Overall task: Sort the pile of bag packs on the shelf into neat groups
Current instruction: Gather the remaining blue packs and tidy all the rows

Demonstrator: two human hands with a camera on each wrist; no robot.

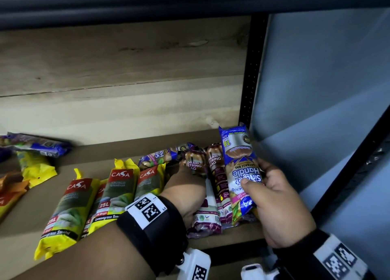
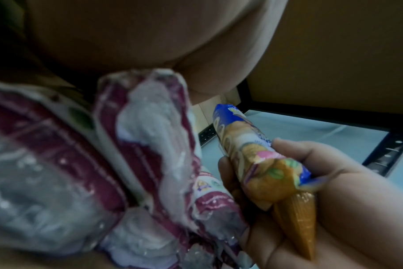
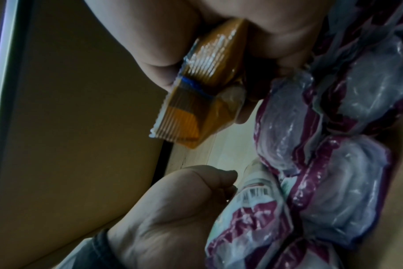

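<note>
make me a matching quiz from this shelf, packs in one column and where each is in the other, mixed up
Things:
1. blue pack
2. maroon packs
3. yellow packs
4. left hand

Places or states:
A. lying side by side, left of the left forearm
B. gripped in the right hand, held up off the shelf
C. resting on a maroon pack
D. lying side by side between the two hands

Pairs: 1-B, 2-D, 3-A, 4-C

Black perforated upright, grey wall
</note>
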